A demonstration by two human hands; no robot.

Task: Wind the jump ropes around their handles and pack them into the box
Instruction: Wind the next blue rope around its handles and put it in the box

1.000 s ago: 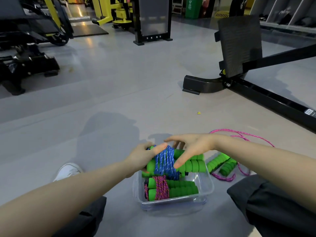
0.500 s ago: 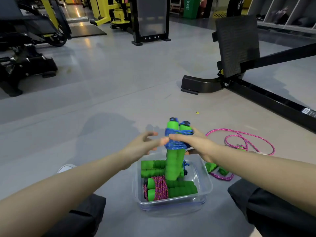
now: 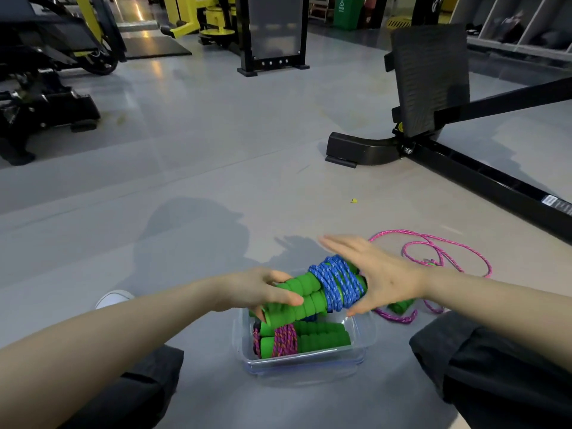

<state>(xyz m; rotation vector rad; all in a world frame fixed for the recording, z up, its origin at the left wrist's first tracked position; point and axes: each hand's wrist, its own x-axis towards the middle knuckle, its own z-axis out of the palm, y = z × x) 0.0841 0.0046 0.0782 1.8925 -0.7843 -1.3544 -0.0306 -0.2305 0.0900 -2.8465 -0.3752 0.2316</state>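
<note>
I've got the left hand [image 3: 263, 292] gripping the near ends of the blue rope bundle [image 3: 335, 284], fingers curled round the foam. The right hand [image 3: 382, 274] is flat with fingers straight, palm pressed against the bundle's far end, thumb low.

Bundle look: two ribbed green foam handles [image 3: 305, 300] side by side, with blue-and-white braided cord wound tight in many turns round the right half. It is tilted up to the right and held in the air just above the box [image 3: 309, 362].

The box is clear plastic and sits on the floor [image 3: 216, 181], close in. At its front lies a purple rope bundle [image 3: 283, 340], flat, with the same green foam and pink-purple cord wound near its left end. There is more green foam behind it, mostly hidden by the held bundle.

Right of the box a pink rope [image 3: 433, 252] lies in loose loops on the floor, unwound. Its green handle end [image 3: 402, 305] peeks out below the right wrist.

A white shoe [image 3: 114, 298] is left of the box. A black machine frame [image 3: 464, 168] stands well back on the right.
</note>
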